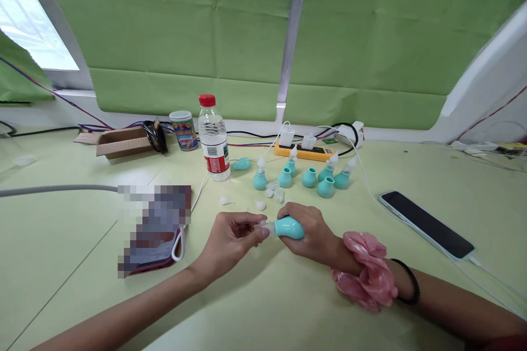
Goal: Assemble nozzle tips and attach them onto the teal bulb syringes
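My right hand (308, 227) is wrapped round the teal rubber bulb (289, 227) of a nasal aspirator, held sideways just above the table. The bulb's neck points left. With thumb and fingers, my left hand (234, 236) pinches the clear plastic nozzle (269, 227) at that neck; how deep it sits in the bulb I cannot tell. Beyond my hands stand several teal bulbs, some with clear tips, such as one assembled aspirator (259, 176), and some with open necks, such as one bare bulb (325, 187). Loose clear plastic pieces (279, 195) lie nearer to me.
A water bottle (214, 145) with a red cap stands by a tin can (184, 131) and a cardboard box (125, 143). Behind the bulbs lies an orange power strip (304, 152). A phone (426, 224) with a cable lies right; another phone (158, 230), partly blurred, is left.
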{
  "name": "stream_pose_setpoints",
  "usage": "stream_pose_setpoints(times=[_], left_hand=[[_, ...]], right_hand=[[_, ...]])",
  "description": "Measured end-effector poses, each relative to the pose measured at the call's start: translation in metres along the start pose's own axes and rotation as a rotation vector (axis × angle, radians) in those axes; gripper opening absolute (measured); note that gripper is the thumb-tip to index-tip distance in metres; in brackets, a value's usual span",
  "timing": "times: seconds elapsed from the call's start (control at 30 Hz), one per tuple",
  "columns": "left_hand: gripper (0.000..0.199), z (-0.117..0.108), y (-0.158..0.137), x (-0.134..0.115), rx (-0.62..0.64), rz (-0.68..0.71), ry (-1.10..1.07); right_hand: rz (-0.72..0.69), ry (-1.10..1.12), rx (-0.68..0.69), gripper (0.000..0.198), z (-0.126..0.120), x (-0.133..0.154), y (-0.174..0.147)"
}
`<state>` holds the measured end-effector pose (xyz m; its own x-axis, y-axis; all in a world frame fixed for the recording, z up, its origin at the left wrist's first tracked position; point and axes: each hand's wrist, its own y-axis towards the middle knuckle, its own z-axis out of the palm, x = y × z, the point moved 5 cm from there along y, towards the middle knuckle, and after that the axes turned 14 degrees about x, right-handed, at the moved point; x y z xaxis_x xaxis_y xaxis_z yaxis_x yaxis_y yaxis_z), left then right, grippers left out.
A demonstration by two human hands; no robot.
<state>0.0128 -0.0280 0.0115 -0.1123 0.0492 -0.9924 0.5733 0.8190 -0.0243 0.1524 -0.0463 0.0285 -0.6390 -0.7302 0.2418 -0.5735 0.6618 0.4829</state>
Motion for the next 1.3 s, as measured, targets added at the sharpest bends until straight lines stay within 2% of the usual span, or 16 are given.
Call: stream_pose_setpoints(times=[0.07, 0.17, 0.27, 0.4, 0.5, 0.57, 0.63, 0.7, 0.77, 0.87, 1.0, 1.17, 1.3], left_hand=[[0.033, 0.000, -0.002, -0.001, -0.036, 0.012, 0.091], [0.032, 0.001, -0.004, -0.003, -0.045, 0.040, 0.187], [0.027, 0.003, -0.007, -0.012, -0.039, 0.129, 0.335], [0.019, 0.008, -0.011, -0.026, 0.014, 0.293, 0.625], [0.018, 0.006, -0.010, -0.031, 0.026, 0.343, 0.650], [0.024, -0.002, -0.009, -0.032, -0.041, 0.370, 0.536], [0.036, -0.011, -0.008, -0.031, -0.117, 0.368, 0.376], [0.043, -0.016, -0.006, -0.026, -0.142, 0.321, 0.277], [0.041, -0.014, -0.003, -0.021, -0.103, 0.254, 0.269], [0.040, -0.003, -0.001, -0.013, 0.033, 0.203, 0.249], [0.038, 0.015, -0.002, -0.007, 0.213, 0.174, 0.071], [0.033, 0.014, -0.001, 0.004, 0.139, 0.125, -0.025], [0.030, 0.016, -0.005, 0.008, 0.078, 0.167, 0.049]], right_hand=[[0.119, 0.162, 0.020, 0.013, 0.003, -0.003, 0.001], [0.271, 0.380, 0.124, 0.015, 0.008, -0.007, 0.003], [0.403, 0.567, 0.225, 0.014, 0.012, -0.012, 0.004], [0.478, 0.773, 0.455, 0.017, 0.021, -0.013, 0.002], [0.515, 0.871, 0.566, 0.023, 0.022, -0.012, 0.002], [0.547, 0.944, 0.527, 0.030, 0.016, -0.014, 0.004], [0.520, 1.005, 0.367, 0.032, 0.004, -0.020, 0.009], [0.443, 1.009, 0.176, 0.031, -0.009, -0.026, 0.014], [0.406, 0.944, 0.104, 0.036, -0.016, -0.031, 0.015], [0.398, 0.694, 0.211, 0.040, -0.013, -0.024, 0.013], [0.287, 0.394, 0.414, 0.031, 0.002, 0.003, 0.009], [0.246, 0.374, 0.481, 0.041, 0.012, 0.010, 0.005], [0.309, 0.472, 0.390, 0.026, 0.018, 0.002, 0.004]])
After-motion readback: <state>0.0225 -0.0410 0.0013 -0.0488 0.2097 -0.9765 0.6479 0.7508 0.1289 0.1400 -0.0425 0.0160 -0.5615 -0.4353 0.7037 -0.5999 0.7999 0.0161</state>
